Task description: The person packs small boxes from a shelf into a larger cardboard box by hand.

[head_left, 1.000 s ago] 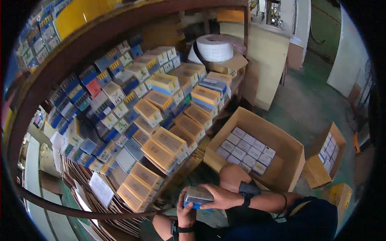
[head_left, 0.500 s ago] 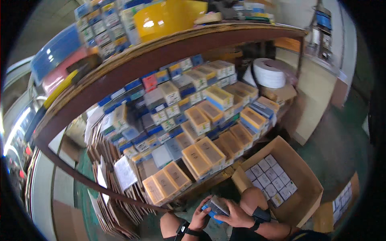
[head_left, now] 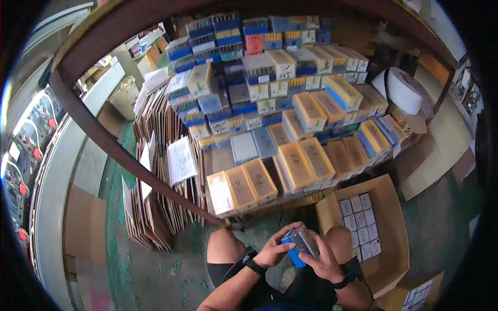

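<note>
Low in front of me, between my knees, I hold a small plastic box (head_left: 306,242) with a blue base and a clear, greyish cover. My left hand (head_left: 276,248) is closed on its left side, the thumb lying across the blue part. From the right, my right hand (head_left: 327,260) grips the clear side with bent fingers. The box is tilted. What lies inside looks dark and lined, too small to make out. Whether the cover is fully seated on the base, I cannot tell.
Ahead, a shelf carries stacked plastic boxes (head_left: 296,168) with orange, blue and clear lids. A carton (head_left: 397,223) of small white boxes stands at right, another carton (head_left: 434,286) nearer. Flattened cardboard (head_left: 161,207) leans at left, beside a brown metal frame bar (head_left: 129,160).
My view has shifted, so the shelf stands more upright and my hands appear higher and further right. The box is turned more steeply, still in both hands.
</note>
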{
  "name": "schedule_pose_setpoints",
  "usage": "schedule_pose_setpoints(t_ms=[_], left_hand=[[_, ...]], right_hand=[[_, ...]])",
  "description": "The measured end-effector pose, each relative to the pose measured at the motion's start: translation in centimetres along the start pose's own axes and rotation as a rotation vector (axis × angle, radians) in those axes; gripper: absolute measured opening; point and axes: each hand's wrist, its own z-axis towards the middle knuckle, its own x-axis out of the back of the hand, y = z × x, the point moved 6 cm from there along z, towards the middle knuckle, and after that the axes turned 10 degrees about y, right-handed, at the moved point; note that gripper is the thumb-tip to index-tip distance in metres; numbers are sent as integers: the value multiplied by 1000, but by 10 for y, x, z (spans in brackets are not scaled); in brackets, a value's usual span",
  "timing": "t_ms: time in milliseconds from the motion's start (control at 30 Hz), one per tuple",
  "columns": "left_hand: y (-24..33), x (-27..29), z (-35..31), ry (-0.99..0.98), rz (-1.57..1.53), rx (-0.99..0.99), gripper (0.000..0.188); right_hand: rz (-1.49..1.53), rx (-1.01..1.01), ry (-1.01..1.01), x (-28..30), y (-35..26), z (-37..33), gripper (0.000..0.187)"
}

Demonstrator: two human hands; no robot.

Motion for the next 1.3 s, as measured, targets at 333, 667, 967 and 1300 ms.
schedule_pose_setpoints(t_ms=[333,667,967,1300], left_hand=[[-5,-8,-9,-4,0,-53,78],[8,-5,-4,290,-189,-222,65],[4,2,21,223,96,-358,101],[27,-39,-5,245,-147,-295,82]], right_hand=[[-351,173,-82,2,-42,-12,85],[-284,265,24,-16,-35,18,76],[-254,255,1,-19,-49,33,92],[-349,334,-31,-20,-72,14,109]])
